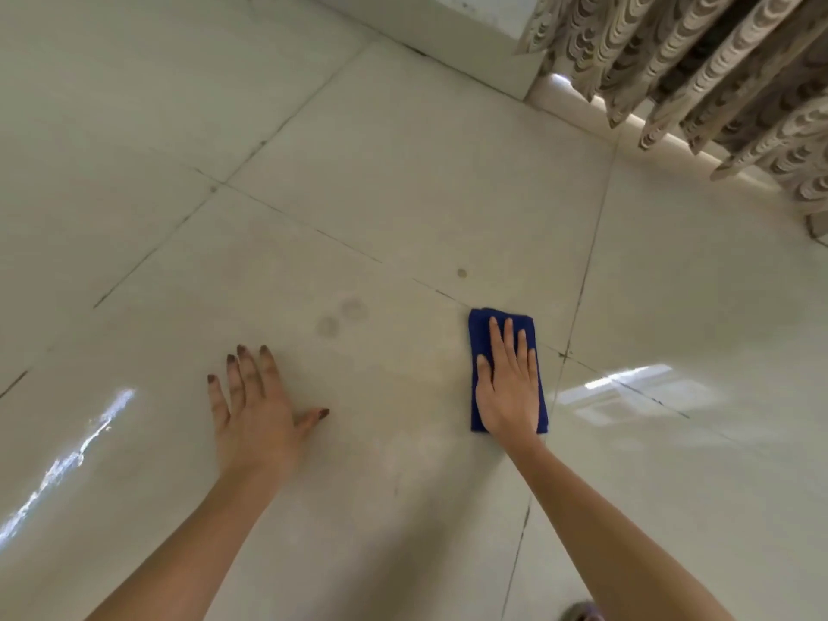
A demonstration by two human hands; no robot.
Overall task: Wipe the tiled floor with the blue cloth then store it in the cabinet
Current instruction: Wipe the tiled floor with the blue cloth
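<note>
Cloth: dark blue folded rectangular cloth [480, 336] lies flat on the floor, right of centre, long side pointing away from the person. Far edge sits just beside a grout line; a grout crossing [565, 354] is near its right edge.
Right hand: right hand [508, 387] palm-down on top of the cloth, fingers straight & close together, pressing it onto the tile, no curl, no pinch. It covers most of the cloth; blue shows past the fingertips, along the left edge & in a thin strip at right.
Left hand: left hand [255, 405] flat on bare tile, well apart from the cloth, fingers spread, thumb out to the right. Released, holds nothing. Nails dark.
Floor: glossy pale cream tiled floor [403, 172], big square tiles w/ thin dark grout lines running diagonally in view.
Marks: two faint round grey smudges [340, 318] btw. the hands, a bit farther out; one small darker spot [462, 273] beyond the cloth.
Glare: bright window reflection [627, 387] on the tile right of the cloth; a streaky reflection [67, 463] at far left.
Background: beige & brown scallop-patterned curtain [717, 73] hangs top right, hem near the floor; white wall base [448, 29] to its left.
Bottom edge: small blurred greyish shape [582, 614], can't tell what.
</note>
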